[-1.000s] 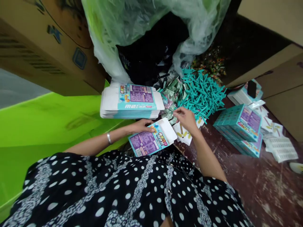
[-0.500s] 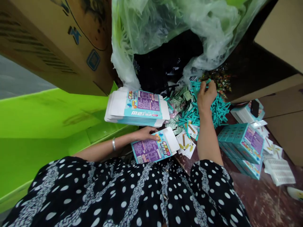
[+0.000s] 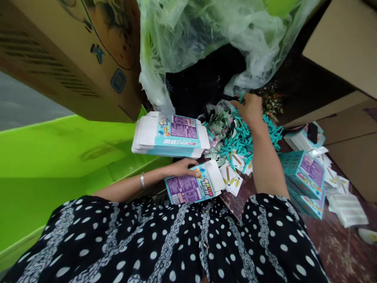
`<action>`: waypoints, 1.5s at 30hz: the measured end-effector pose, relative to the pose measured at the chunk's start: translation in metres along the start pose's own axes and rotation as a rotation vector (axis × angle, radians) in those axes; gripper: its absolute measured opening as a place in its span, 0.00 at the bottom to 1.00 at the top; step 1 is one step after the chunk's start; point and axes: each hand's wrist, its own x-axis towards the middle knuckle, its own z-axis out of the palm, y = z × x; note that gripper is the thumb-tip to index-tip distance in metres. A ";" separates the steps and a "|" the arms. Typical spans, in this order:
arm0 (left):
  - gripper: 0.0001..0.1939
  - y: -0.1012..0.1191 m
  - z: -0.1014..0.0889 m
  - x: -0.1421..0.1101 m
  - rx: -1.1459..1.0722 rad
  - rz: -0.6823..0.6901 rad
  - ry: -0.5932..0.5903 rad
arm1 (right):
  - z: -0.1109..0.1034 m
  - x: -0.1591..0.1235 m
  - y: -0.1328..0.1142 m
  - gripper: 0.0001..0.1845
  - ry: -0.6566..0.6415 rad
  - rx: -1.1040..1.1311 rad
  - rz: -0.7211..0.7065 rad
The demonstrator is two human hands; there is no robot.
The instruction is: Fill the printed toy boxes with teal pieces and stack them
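The left hand (image 3: 183, 168) has its grip closed on the edge of a purple-and-blue carton (image 3: 188, 188), thumb on the printed face, white flap to the right, close to the wearer's body. The right hand (image 3: 252, 108) pinches a teal piece (image 3: 241, 96) above a teal heap (image 3: 237, 137). Beside that heap lie green sachets (image 3: 219, 127) and printed cards (image 3: 231, 181); a stack of flat cartons (image 3: 179, 135) sits left.

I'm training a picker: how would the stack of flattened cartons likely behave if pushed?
The stack of flattened cartons might slide apart in layers: many thin edges show, with no band visible. It seems unlikely to roll, being broad and flat. Individual cartons look fairly stiff; the held carton appears unbent.
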 end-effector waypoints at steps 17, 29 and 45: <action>0.24 0.034 0.059 0.043 -0.212 0.134 0.008 | -0.101 -0.213 0.041 0.26 -0.666 0.406 0.237; 0.29 0.049 0.094 0.051 -0.277 0.209 0.169 | -0.046 -0.211 -0.012 0.29 -0.447 0.603 0.466; 0.31 0.010 0.081 0.078 -0.317 0.064 0.230 | 0.021 -0.005 0.236 0.31 -0.147 -0.181 0.662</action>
